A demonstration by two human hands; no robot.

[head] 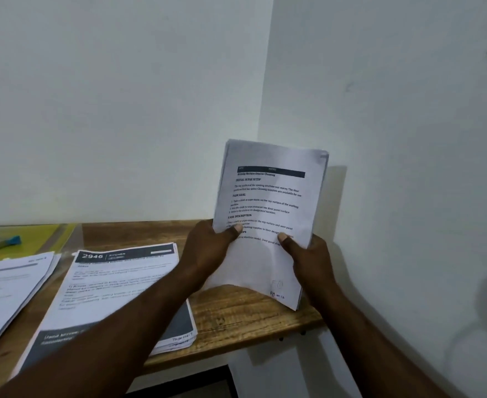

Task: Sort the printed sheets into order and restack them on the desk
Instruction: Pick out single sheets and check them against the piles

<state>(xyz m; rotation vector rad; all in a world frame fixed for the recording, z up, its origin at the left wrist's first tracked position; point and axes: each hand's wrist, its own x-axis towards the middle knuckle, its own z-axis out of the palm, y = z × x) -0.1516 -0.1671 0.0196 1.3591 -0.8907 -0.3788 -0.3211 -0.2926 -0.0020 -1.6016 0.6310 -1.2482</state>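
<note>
One upright bundle (271, 196) gripped by left hand (208, 249) and right hand (309, 261) fingers (235, 229); two stacks (116, 288) (7, 282) on the desk (236, 317)

Head cam, wide-angle, faces fwd/down, close over desk (236, 320) corner; edges seem warped.

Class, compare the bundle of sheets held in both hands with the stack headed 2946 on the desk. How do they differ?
The held bundle stands nearly upright above the desk, gripped by the left hand and right hand; the 2946 stack lies flat on it. The held bundle's top page has a thin dark header bar; the 2946 stack's has a broad dark header and dark footer band. Both are printed white sheets.
</note>
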